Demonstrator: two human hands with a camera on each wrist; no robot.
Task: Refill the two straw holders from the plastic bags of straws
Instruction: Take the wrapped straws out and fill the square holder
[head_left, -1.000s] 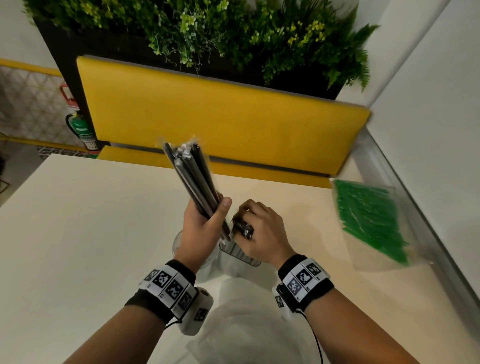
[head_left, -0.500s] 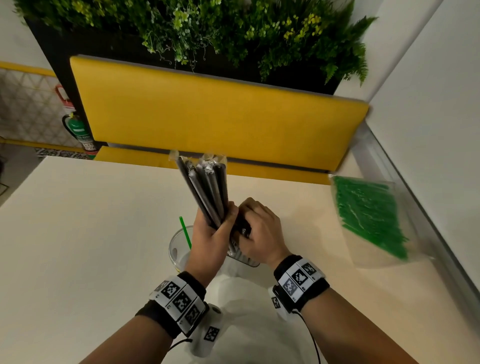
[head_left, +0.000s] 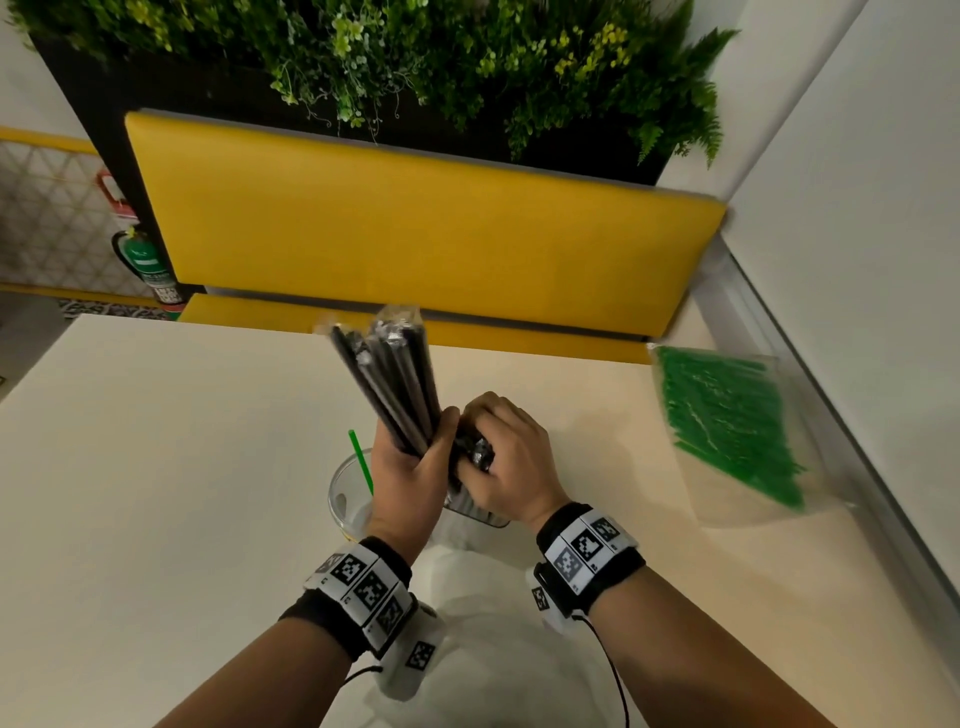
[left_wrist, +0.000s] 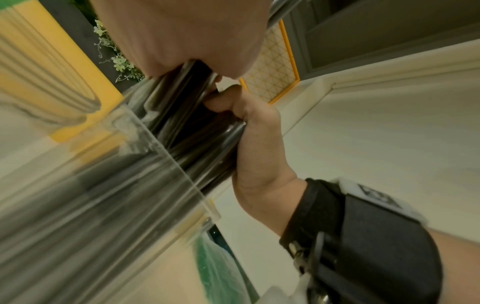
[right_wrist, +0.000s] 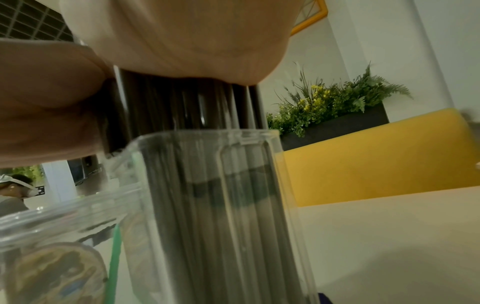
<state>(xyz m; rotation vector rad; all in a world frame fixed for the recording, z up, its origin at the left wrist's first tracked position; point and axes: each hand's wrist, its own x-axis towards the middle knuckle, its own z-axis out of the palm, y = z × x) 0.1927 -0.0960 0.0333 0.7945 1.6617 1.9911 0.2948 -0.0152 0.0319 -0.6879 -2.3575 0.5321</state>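
The left hand (head_left: 410, 480) held a bundle of black straws (head_left: 387, 384), its grip clamped around their lower part, the wrapped tops leaning away over the table (head_left: 156, 467). The right hand (head_left: 511, 467) was clamped on the same bundle just beside it, above a clear square holder (right_wrist: 221, 216) into which the straws reached. A round holder (head_left: 345, 499) beside it held one green straw (head_left: 360, 462). A bag of green straws (head_left: 727, 431) lay well apart to the right.

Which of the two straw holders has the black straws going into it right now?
The square clear holder under the right hand, holding black straws. The round clear holder, beside the left hand, has only one green straw.
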